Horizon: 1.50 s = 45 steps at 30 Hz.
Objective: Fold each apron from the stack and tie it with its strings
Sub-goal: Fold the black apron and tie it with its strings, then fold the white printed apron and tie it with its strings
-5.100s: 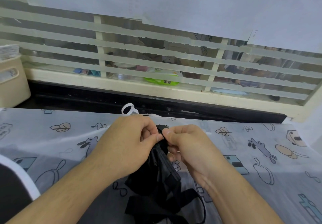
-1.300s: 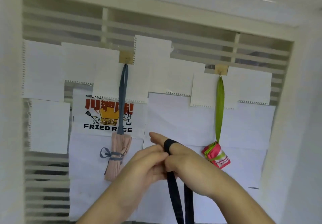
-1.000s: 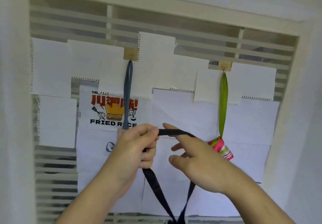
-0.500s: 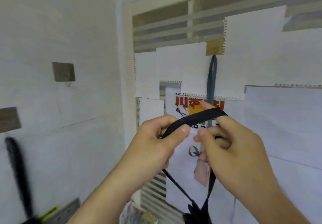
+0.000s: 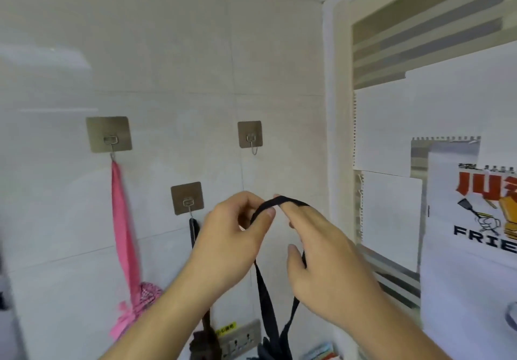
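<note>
Stretching between both hands at the centre of the frame, the black strap loop (image 5: 279, 201) arches from the left hand (image 5: 229, 245) across to the right hand (image 5: 316, 259), and its two runs drop to the black apron bundle (image 5: 270, 350) that hangs at the bottom edge, only its top in view. The left hand pinches the loop between thumb and curled forefinger; the right hand has the strap draped over its raised forefinger, while its thumb seems to press the other run against the palm side, though that contact is partly hidden. Judging by the bunched fabric below, this apron looks already folded and tied, and what seems left for it is hanging it up; whether more aprons wait in a stack cannot be told, since no stack shows. On the tiled wall, the bare hook (image 5: 251, 137) above the hands carries nothing and is the likely target. The lower hook (image 5: 187, 200), just left of the left hand, holds a dark apron (image 5: 202, 329), and the upper left hook (image 5: 109, 135) holds a pink apron (image 5: 131, 270). Room is tight to the right, where the wall corner (image 5: 326, 107) and the papered window frame (image 5: 391, 233) stand close; a socket (image 5: 240, 337) sits low, beside the bundle.
</note>
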Tool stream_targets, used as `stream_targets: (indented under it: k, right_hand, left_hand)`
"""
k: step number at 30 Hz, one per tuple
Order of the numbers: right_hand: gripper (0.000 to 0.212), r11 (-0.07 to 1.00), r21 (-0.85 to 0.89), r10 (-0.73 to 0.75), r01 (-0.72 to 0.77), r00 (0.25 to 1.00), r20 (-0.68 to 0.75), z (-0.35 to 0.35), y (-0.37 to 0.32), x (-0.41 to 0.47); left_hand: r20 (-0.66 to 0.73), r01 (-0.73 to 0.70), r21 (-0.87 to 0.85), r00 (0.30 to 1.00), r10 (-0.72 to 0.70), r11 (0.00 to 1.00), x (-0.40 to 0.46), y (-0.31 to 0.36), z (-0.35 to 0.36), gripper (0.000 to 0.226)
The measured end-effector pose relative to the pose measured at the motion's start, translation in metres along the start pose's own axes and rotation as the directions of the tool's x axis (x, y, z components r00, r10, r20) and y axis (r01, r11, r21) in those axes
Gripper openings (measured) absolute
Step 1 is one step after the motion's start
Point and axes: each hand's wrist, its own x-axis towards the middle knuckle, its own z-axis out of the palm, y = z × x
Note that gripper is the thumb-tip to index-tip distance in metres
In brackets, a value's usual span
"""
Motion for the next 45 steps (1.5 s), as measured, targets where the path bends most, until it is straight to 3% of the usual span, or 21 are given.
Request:
stream_targets:
  k: [4, 9, 14, 19, 22, 27, 32, 36, 39, 43, 45]
  right_hand:
    - [0.070, 1.000, -0.014, 0.019, -0.019, 1.000, -0.008, 0.034, 0.009, 0.069]
    - [0.053, 0.995, -0.048, 0.078, -0.082, 0.992, -0.096, 0.057, 0.031, 0.166]
    - [0.033, 0.980, -0.081, 0.166, -0.180, 0.973, -0.159, 0.063, 0.059, 0.237]
    - [0.009, 0.962, -0.089, 0.237, -0.259, 0.950, -0.203, 0.081, 0.089, 0.248]
    - [0.028, 0.949, -0.054, 0.290, -0.312, 0.925, -0.247, 0.091, 0.096, 0.239]
    - [0.013, 0.964, -0.191, 0.164, -0.183, 0.980, -0.112, 0.116, 0.097, 0.222]
    - [0.021, 0.969, -0.042, 0.240, -0.243, 0.967, -0.081, 0.120, 0.097, 0.204]
    - [0.021, 0.958, 0.033, 0.286, -0.284, 0.956, -0.069, 0.100, 0.088, 0.165]
    - [0.020, 0.925, 0.085, 0.377, -0.371, 0.923, -0.075, 0.089, 0.086, 0.095]
    - [0.026, 0.845, 0.051, 0.528, -0.532, 0.846, 0.071, 0.105, 0.097, -0.041]
    - [0.027, 0.734, 0.007, 0.671, -0.680, 0.726, 0.147, 0.112, 0.105, -0.136]
  left_hand:
    - [-0.091, -0.028, 0.247, 0.995, 0.052, 0.969, 0.056, -0.026, -0.021, 0.020]
    - [-0.168, -0.027, 0.311, 0.982, 0.083, 0.950, 0.143, -0.048, -0.032, 0.026]
    - [-0.154, -0.074, 0.395, 0.977, 0.145, 0.916, 0.215, -0.066, -0.026, 0.020]
    - [-0.053, -0.098, 0.608, 0.985, 0.163, 0.788, 0.221, -0.079, -0.006, 0.012]
    - [0.020, -0.122, 0.640, 0.990, 0.142, 0.759, 0.205, -0.090, 0.008, 0.018]
    - [-0.002, -0.089, 0.639, 0.993, 0.118, 0.764, 0.189, -0.099, 0.016, 0.013]
    - [-0.015, -0.075, 0.688, 0.993, 0.118, 0.722, 0.179, -0.099, 0.017, 0.022]
    - [-0.080, -0.121, 0.631, 0.972, 0.219, 0.766, 0.147, -0.098, 0.025, 0.023]
    - [-0.143, -0.250, 0.441, 0.929, 0.342, 0.862, 0.097, -0.107, 0.049, 0.032]
    - [0.112, -0.343, 0.149, 0.938, 0.329, 0.928, 0.010, -0.109, 0.115, 0.022]
    - [0.284, -0.355, 0.047, 0.901, 0.328, 0.934, -0.045, -0.105, 0.161, 0.021]
